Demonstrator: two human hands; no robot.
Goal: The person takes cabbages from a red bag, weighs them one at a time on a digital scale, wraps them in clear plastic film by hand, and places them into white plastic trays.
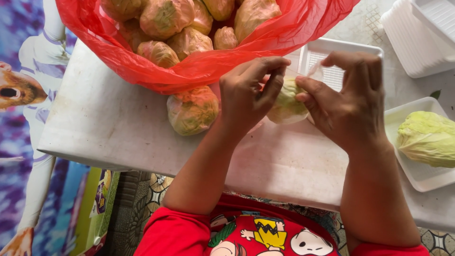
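Wrapped cabbages [185, 33] in bag [199, 71]; tray [417, 175] right.

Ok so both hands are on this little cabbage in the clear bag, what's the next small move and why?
Probably finish closing the clear bag at its top. The left hand and right hand pinch the film above the small cabbage, whose loose end sticks up by the right fingers. The cabbages in the red bag look already wrapped, while the one on the white tray is bare.

One red bag [189, 71], roughly eleven cabbages [429, 137], four white trays [417, 173].
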